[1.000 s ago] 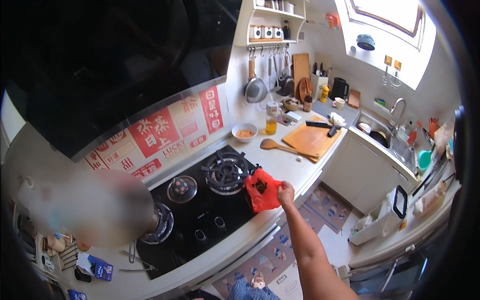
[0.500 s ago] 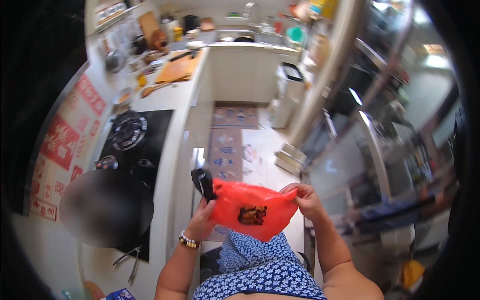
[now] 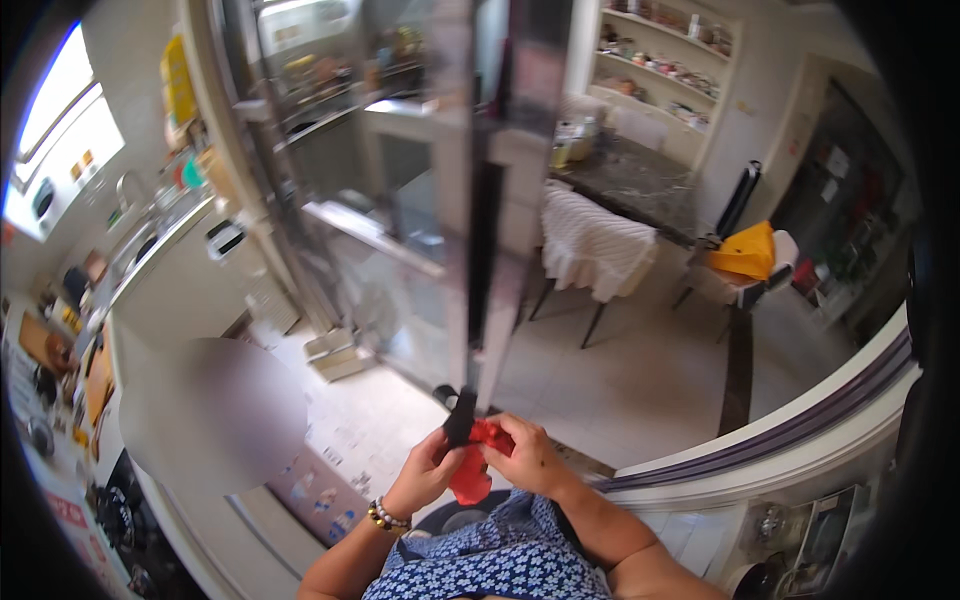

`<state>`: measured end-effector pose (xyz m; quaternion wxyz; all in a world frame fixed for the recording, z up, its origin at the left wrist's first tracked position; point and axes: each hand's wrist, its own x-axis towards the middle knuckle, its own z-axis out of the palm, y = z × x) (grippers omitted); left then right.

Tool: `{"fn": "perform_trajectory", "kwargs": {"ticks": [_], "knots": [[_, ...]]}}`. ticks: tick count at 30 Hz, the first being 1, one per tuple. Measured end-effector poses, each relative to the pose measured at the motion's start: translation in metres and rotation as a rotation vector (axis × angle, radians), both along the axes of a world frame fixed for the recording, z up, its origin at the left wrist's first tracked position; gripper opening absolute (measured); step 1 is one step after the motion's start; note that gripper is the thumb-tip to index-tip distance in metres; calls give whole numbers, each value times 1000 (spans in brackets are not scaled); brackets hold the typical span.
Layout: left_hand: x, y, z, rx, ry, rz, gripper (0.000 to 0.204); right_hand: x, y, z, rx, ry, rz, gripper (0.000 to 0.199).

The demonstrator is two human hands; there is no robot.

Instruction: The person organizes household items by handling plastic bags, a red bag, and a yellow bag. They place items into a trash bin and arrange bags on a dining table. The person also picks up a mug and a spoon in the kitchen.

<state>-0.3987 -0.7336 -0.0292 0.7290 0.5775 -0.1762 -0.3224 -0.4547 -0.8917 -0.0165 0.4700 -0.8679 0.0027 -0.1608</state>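
The person's two hands meet low in front of the body, above a blue and white floral garment (image 3: 490,565). A red plastic bag (image 3: 470,482), crumpled, is between them. The left hand (image 3: 428,480) is closed around the lower part of a black object (image 3: 460,418) that points up and away, its kind hard to tell; beaded bracelets (image 3: 383,516) circle that wrist. The right hand (image 3: 522,460) grips the bag in bent fingers, close beside the left hand.

Ahead stands a glass door (image 3: 385,240). Beyond it, to the right, a chair with a white cover (image 3: 600,240) is beside a dark surface (image 3: 650,180), and a yellow bag (image 3: 745,252) rests on another chair. Shelves (image 3: 662,77) with small items rise behind. At far left, a wooden board (image 3: 100,380) lies on the kitchen surface (image 3: 110,438), near a black stove (image 3: 120,515).
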Motion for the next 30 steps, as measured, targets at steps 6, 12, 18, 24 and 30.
{"fn": "perform_trajectory", "kwargs": {"ticks": [6, 12, 18, 24, 30], "knots": [[-12, -142, -69, 90, 3, -7, 23, -31, -132, -19, 89, 54, -258, 23], [22, -235, -52, 592, -527, -87, 27, -13, -224, -25, -72, 96, -322, 24], [111, -300, -78, 833, -898, 49, 22, 18, -334, -32, -70, -134, -668, 20], [172, -428, -44, -33, 192, -812, 77, 60, -418, -30, 95, -72, -757, 18], [196, -562, -22, 421, -299, -738, 54, 95, -502, -24, 200, -126, -834, 18]]}}
